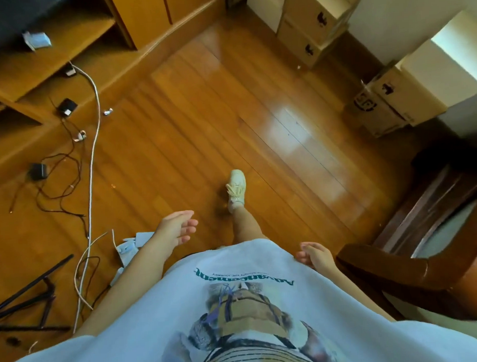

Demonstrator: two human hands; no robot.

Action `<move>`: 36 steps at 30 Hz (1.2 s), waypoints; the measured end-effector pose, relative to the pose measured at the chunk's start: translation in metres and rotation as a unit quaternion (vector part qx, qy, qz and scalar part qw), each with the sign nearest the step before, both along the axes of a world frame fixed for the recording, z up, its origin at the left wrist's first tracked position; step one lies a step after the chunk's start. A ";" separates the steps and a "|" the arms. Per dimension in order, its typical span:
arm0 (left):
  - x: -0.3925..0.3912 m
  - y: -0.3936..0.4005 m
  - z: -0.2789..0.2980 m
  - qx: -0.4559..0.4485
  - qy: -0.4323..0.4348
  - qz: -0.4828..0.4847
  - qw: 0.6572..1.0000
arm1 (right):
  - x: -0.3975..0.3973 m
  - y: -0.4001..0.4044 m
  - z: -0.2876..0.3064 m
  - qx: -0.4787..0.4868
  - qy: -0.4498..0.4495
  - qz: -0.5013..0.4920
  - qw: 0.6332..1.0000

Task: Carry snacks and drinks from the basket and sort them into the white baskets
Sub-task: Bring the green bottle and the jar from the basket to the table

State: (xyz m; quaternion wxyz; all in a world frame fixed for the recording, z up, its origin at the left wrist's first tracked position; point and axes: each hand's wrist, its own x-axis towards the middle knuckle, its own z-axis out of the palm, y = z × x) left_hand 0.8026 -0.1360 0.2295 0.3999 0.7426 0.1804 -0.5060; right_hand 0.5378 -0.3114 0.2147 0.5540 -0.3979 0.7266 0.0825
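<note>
I look down at a wooden floor [201, 105] past my white printed shirt. My left hand [176, 227] hangs in front of me at the lower centre, empty, with its fingers loosely apart. My right hand [314, 255] is at my right side by the shirt's edge, also empty with relaxed fingers. One foot in a pale sneaker [236, 189] is stepped forward on the floor. No snack, drink or basket is in view.
Cables [91, 149] and black adapters lie on the floor at left beside a wooden cabinet [62, 51]. Cardboard boxes [312, 21] stand at the back right. A dark wooden chair arm [399, 269] is close on my right. A black stand [32, 299] lies lower left.
</note>
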 end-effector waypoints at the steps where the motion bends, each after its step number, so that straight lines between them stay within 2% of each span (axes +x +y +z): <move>1: 0.012 -0.012 0.000 -0.003 0.000 0.006 1.000 | 0.011 -0.013 -0.003 0.001 0.007 -0.002 1.000; 7: 0.088 -0.068 0.002 0.030 0.025 0.043 0.998 | 0.106 -0.107 -0.001 0.031 0.007 -0.033 0.999; 12: 0.155 -0.095 0.007 0.050 -0.005 0.092 0.995 | 0.218 -0.178 0.003 0.016 -0.018 0.068 0.997; 16: 0.196 -0.092 0.004 0.057 -0.016 0.158 0.986 | 0.314 -0.219 0.010 -0.003 -0.045 0.181 0.982; 21: 0.237 -0.073 -0.006 0.068 0.049 0.272 0.959 | 0.427 -0.245 0.016 0.005 -0.082 0.266 0.960; 26: 0.308 -0.069 -0.023 0.063 0.081 0.310 0.945 | 0.523 -0.259 0.012 0.025 -0.096 0.285 0.953; 30: 0.394 -0.087 -0.021 0.057 0.094 0.312 0.944 | 0.585 -0.271 0.011 0.026 -0.070 0.275 0.959; 36: 0.521 -0.143 -0.011 0.076 0.018 0.224 0.971 | 0.639 -0.282 0.009 0.011 -0.059 0.213 0.975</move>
